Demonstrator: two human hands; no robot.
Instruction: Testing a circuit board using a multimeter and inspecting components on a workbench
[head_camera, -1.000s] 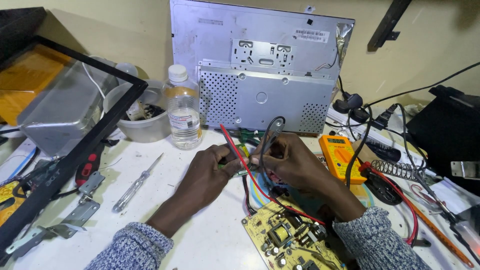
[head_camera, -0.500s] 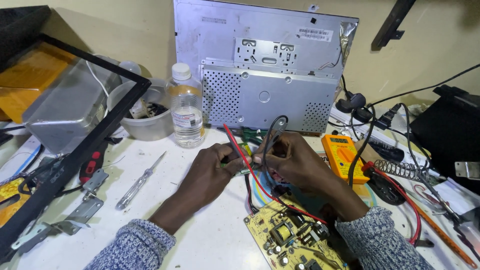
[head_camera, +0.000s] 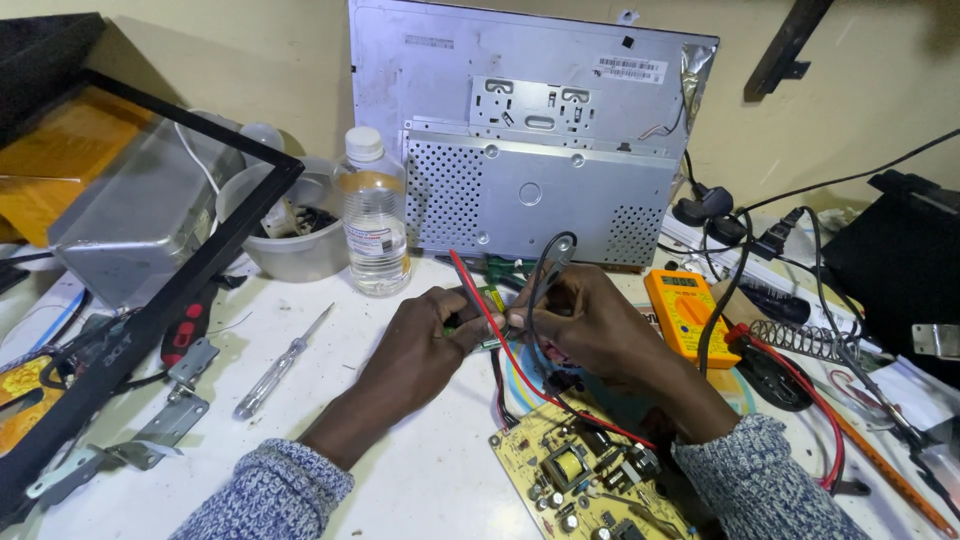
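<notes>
Green, a small circuit board (head_camera: 489, 300) is sitting pinched between the left hand (head_camera: 425, 340) and right hand (head_camera: 580, 320), which is also gripping red and black probe leads (head_camera: 500, 330); beneath them is lying a yellow power board (head_camera: 580, 480), a yellow multimeter (head_camera: 690, 315) just right.

On our white counter (head_camera: 400, 420) we see a clear-handled screwdriver (head_camera: 280, 365), plastic bottle (head_camera: 373, 215), grey bowl (head_camera: 290, 235), yellow multimeter (head_camera: 690, 315) and, at the near edge, a yellow circuit board (head_camera: 585, 480).

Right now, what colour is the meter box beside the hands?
Orange-yellow; the meter box shows best in the head view.
</notes>
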